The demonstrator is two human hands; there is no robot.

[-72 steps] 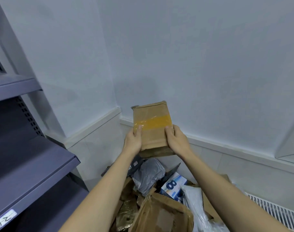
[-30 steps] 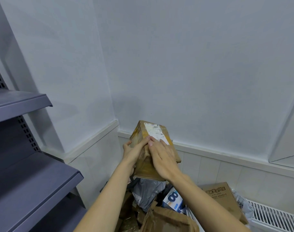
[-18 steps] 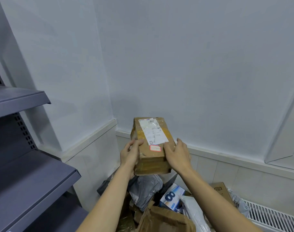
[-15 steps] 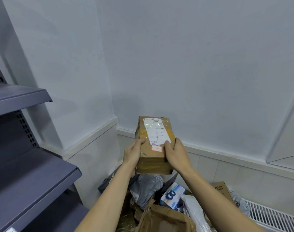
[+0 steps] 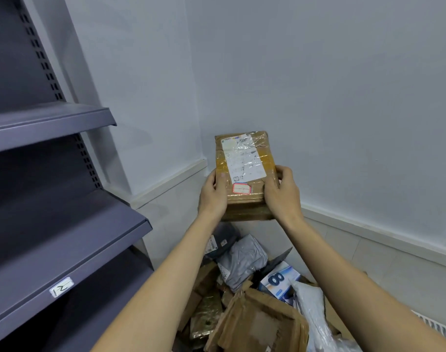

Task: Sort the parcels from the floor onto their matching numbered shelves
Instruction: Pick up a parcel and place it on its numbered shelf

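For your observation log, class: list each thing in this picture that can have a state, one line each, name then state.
cardboard parcel: held up, label side facing the camera
left hand: grips the parcel's left edge
right hand: grips the parcel's right edge
open carton: on the floor pile, flaps open
grey mailer bag: lying crumpled on the pile
shelf with tag: nothing seen on it

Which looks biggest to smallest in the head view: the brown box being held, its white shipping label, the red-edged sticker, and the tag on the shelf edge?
1. Brown box
2. White shipping label
3. Red-edged sticker and shelf tag: these look about alike, and the tag sits nearer the camera, so I won't rank them.
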